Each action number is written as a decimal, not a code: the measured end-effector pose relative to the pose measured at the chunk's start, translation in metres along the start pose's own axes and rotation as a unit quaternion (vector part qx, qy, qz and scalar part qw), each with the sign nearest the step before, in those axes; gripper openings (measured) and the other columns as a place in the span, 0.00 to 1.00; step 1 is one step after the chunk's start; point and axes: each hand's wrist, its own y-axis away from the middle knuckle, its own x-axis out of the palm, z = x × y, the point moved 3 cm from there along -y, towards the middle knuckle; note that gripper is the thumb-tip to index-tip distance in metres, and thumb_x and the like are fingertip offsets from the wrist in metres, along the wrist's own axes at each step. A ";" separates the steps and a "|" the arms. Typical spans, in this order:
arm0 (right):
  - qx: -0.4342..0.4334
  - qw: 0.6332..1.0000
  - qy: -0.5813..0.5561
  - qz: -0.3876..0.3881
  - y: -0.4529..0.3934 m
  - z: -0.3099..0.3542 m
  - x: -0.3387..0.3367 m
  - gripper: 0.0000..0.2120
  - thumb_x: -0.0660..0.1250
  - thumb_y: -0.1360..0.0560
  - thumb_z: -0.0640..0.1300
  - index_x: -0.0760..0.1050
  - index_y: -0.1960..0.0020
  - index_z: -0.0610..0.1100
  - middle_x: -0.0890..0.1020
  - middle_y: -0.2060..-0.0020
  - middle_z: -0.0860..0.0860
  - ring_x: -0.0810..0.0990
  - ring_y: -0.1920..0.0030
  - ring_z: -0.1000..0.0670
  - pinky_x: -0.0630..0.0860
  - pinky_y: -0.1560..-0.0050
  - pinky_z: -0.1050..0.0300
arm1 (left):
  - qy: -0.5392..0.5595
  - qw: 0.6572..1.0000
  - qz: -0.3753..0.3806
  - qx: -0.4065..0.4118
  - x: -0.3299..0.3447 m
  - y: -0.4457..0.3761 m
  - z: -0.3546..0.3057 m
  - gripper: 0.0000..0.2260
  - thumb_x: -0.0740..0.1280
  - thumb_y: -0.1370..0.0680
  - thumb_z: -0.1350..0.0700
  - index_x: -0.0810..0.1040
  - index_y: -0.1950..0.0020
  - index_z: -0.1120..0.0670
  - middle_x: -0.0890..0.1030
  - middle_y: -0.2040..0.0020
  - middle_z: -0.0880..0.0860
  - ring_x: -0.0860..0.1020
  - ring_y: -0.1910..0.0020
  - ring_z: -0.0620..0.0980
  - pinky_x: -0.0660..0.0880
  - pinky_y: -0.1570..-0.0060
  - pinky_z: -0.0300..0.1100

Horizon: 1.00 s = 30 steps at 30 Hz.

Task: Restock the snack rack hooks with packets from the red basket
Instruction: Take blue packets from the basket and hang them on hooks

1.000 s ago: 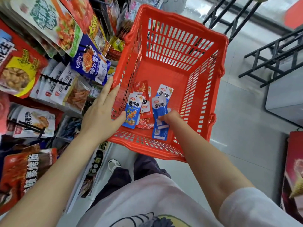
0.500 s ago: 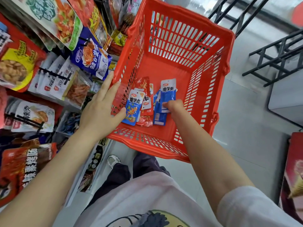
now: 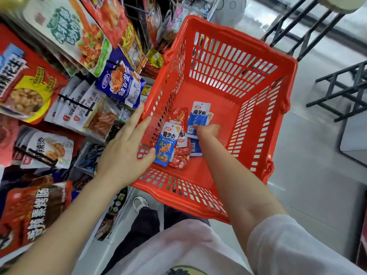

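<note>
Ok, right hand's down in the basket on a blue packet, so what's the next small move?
Probably lift that blue packet straight up and out: the right hand already pinches its lower end, while the left hand steadies the red basket wall beside the snack rack.

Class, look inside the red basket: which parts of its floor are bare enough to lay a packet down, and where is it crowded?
Bare floor lies along the far wall and the right-hand wall of the red basket. It is crowded near the left wall, where the packets overlap between the left hand and the right hand.
</note>
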 end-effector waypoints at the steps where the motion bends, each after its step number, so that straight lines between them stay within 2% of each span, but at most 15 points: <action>1: 0.018 0.999 -0.030 0.016 0.001 -0.001 0.000 0.37 0.83 0.35 0.46 0.67 0.34 0.38 0.80 0.40 0.44 0.82 0.44 0.41 0.80 0.44 0.44 | 0.001 1.000 0.000 -0.003 0.000 0.000 0.000 0.33 0.69 0.21 0.50 0.60 0.19 0.51 0.41 0.19 0.36 0.60 0.21 0.49 0.75 0.37 0.57; 3: 0.032 0.997 -0.047 0.044 0.006 0.002 -0.005 0.29 0.79 0.29 0.41 0.69 0.35 0.36 0.80 0.42 0.45 0.81 0.42 0.41 0.78 0.47 0.48 | -0.001 1.000 0.003 -0.014 -0.001 0.000 -0.001 0.33 0.68 0.21 0.50 0.59 0.18 0.50 0.40 0.19 0.35 0.60 0.21 0.49 0.75 0.37 0.56; 5: 0.005 0.998 -0.031 0.046 0.005 0.009 -0.016 0.21 0.73 0.25 0.38 0.73 0.35 0.35 0.81 0.40 0.41 0.81 0.41 0.40 0.77 0.50 0.50 | 0.002 1.000 0.008 -0.015 -0.001 0.000 -0.001 0.33 0.68 0.21 0.49 0.58 0.18 0.49 0.39 0.19 0.35 0.58 0.20 0.48 0.74 0.36 0.56; 8: -0.050 0.995 -0.085 -0.014 0.005 0.019 -0.037 0.17 0.73 0.25 0.38 0.76 0.38 0.35 0.82 0.42 0.40 0.83 0.45 0.40 0.80 0.47 0.48 | 0.010 1.000 0.010 -0.008 -0.001 0.000 0.001 0.33 0.67 0.21 0.49 0.58 0.18 0.48 0.38 0.19 0.34 0.54 0.19 0.45 0.71 0.32 0.56; 9: -0.070 0.991 -0.112 -0.007 0.010 0.023 -0.040 0.13 0.73 0.25 0.37 0.78 0.42 0.36 0.83 0.44 0.40 0.83 0.47 0.40 0.81 0.46 0.45 | 0.011 1.000 0.014 -0.010 -0.001 0.000 0.001 0.33 0.67 0.21 0.49 0.57 0.18 0.48 0.38 0.20 0.34 0.53 0.19 0.45 0.71 0.31 0.56; 11: -0.096 0.982 -0.147 0.068 0.023 0.021 -0.031 0.04 0.71 0.24 0.34 0.79 0.51 0.40 0.84 0.50 0.41 0.83 0.53 0.41 0.81 0.47 0.43 | 0.012 1.000 0.023 -0.016 -0.001 0.000 0.001 0.33 0.67 0.20 0.48 0.56 0.18 0.48 0.36 0.20 0.33 0.53 0.19 0.45 0.68 0.30 0.56; 13: -0.105 0.977 -0.107 0.154 0.046 0.008 -0.006 0.05 0.69 0.24 0.31 0.78 0.53 0.40 0.83 0.53 0.40 0.83 0.57 0.43 0.81 0.48 0.43 | 0.013 1.000 0.024 -0.013 -0.001 0.000 0.001 0.33 0.67 0.20 0.48 0.56 0.18 0.47 0.36 0.20 0.33 0.52 0.19 0.45 0.68 0.30 0.56; 15: -0.111 0.977 -0.024 0.179 0.056 -0.013 0.026 0.09 0.70 0.26 0.32 0.77 0.47 0.40 0.83 0.49 0.38 0.84 0.52 0.39 0.80 0.44 0.38 | 0.013 0.999 0.025 -0.015 0.000 0.000 0.001 0.33 0.66 0.20 0.47 0.56 0.18 0.47 0.35 0.21 0.32 0.52 0.19 0.46 0.70 0.30 0.56; 17: -0.118 0.982 0.034 0.146 0.062 -0.024 0.051 0.15 0.72 0.27 0.35 0.76 0.42 0.42 0.82 0.44 0.39 0.82 0.47 0.38 0.79 0.42 0.39 | 0.013 1.000 0.025 -0.013 0.000 0.000 0.001 0.33 0.66 0.20 0.47 0.56 0.18 0.47 0.35 0.21 0.32 0.54 0.19 0.46 0.71 0.31 0.55; 19: -0.135 0.983 0.058 0.108 0.073 -0.021 0.059 0.18 0.73 0.27 0.37 0.74 0.39 0.40 0.78 0.43 0.41 0.81 0.47 0.41 0.79 0.45 0.48 | 0.014 1.000 0.022 -0.014 0.000 0.000 0.001 0.33 0.66 0.20 0.47 0.56 0.18 0.48 0.35 0.21 0.32 0.56 0.19 0.47 0.71 0.32 0.54; 22: -0.154 0.978 0.051 0.128 0.080 -0.020 0.067 0.16 0.69 0.24 0.35 0.70 0.38 0.39 0.79 0.47 0.42 0.78 0.52 0.44 0.74 0.56 0.52 | 0.012 1.000 0.019 -0.014 0.000 0.000 0.001 0.33 0.67 0.20 0.47 0.57 0.18 0.48 0.36 0.20 0.34 0.56 0.19 0.46 0.71 0.33 0.53; 25: -0.151 0.976 0.054 0.148 0.075 -0.022 0.065 0.21 0.70 0.24 0.36 0.69 0.34 0.41 0.81 0.45 0.43 0.81 0.48 0.41 0.79 0.50 0.47 | 0.011 1.000 0.020 -0.012 -0.001 0.000 0.000 0.33 0.66 0.20 0.47 0.56 0.18 0.48 0.36 0.20 0.34 0.56 0.19 0.46 0.72 0.34 0.52; 27: -0.133 0.975 0.004 0.176 0.072 -0.016 0.057 0.22 0.70 0.25 0.31 0.70 0.33 0.40 0.81 0.42 0.41 0.82 0.46 0.39 0.80 0.45 0.40 | 0.010 0.999 0.028 -0.013 0.000 0.000 0.001 0.33 0.66 0.20 0.47 0.56 0.18 0.47 0.36 0.20 0.33 0.55 0.19 0.45 0.72 0.34 0.51; 30: -0.139 0.962 -0.092 0.218 0.078 0.003 0.031 0.21 0.68 0.25 0.27 0.69 0.35 0.39 0.81 0.44 0.40 0.82 0.49 0.40 0.80 0.45 0.39 | 0.017 0.999 0.026 -0.018 -0.003 -0.001 0.002 0.32 0.65 0.20 0.45 0.58 0.18 0.47 0.42 0.19 0.35 0.54 0.19 0.45 0.67 0.29 0.50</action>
